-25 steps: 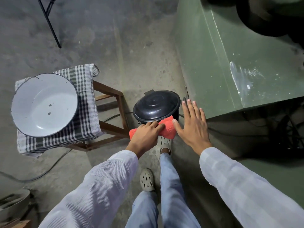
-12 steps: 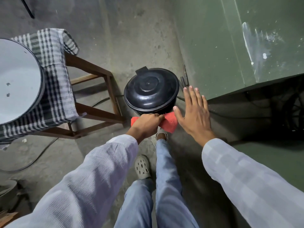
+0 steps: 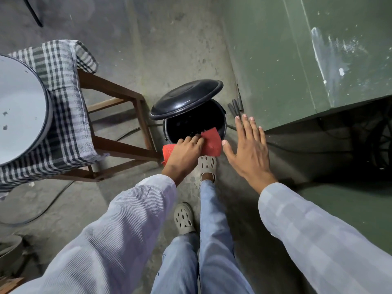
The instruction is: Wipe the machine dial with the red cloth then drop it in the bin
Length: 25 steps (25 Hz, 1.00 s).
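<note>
Red cloth (image 3: 209, 143) — pinched in left hand (image 3: 185, 150) fingers over the open bin (image 3: 195, 124); right hand (image 3: 247, 149) spread; concrete floor (image 3: 148, 49).

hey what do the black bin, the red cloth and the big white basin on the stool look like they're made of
The black bin and its raised lid look like glossy plastic or painted metal; the smooth sheen fits either. The red cloth in the left hand looks like textured woven or microfibre fabric. The white basin is likely enamelled metal: glossy white with dark chipped spots.
</note>
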Tool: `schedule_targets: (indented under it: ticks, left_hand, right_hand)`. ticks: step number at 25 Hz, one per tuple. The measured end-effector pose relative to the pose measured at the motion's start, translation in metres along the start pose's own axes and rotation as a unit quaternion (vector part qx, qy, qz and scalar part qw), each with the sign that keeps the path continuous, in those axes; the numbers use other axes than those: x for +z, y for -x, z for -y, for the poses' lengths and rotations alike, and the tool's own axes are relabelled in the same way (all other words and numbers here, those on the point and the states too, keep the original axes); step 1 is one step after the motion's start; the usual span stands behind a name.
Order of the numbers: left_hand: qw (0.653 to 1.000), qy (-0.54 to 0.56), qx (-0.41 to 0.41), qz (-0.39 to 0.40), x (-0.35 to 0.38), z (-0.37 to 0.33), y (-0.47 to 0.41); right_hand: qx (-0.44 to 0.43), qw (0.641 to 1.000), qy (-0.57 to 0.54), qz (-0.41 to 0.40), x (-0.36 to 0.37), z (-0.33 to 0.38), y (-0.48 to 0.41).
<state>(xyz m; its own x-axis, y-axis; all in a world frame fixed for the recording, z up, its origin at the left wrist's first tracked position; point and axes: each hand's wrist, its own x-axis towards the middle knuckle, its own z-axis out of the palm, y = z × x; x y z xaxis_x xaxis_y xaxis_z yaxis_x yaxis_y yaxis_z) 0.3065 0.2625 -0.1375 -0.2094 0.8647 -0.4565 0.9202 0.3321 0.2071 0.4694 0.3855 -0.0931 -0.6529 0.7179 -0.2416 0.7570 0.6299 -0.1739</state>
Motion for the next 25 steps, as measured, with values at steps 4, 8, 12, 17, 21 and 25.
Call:
schedule_targets:
  ticks: [4, 8, 12, 17, 21, 25]
  left_hand:
    - [0.999, -0.007, -0.003, -0.049, -0.011, 0.008, -0.005]
    - [0.997, 0.005, -0.003, -0.074, -0.019, 0.012, 0.005]
    - [0.989, 0.016, 0.011, -0.148, -0.045, 0.017, 0.015]
    - [0.982, -0.015, -0.025, -0.187, -0.094, 0.029, 0.025]
    - [0.978, -0.005, -0.075, -0.192, -0.139, 0.027, 0.043]
    - [0.967, 0.01, -0.095, -0.237, -0.193, 0.016, 0.068]
  right_hand:
    - [0.003, 1.0, 0.001, 0.007, 0.001, -0.001, -0.002]
    - [0.0, 1.0, 0.007, 0.003, -0.006, 0.003, -0.001]
    - [0.0, 1.0, 0.0, -0.011, -0.024, 0.011, -0.005]
    - [-0.013, 0.999, -0.009, -0.044, -0.062, 0.031, -0.011]
    - [-0.017, 0.997, -0.02, -0.07, -0.11, 0.048, -0.01]
    - [-0.02, 0.993, -0.013, -0.118, -0.169, 0.061, 0.006]
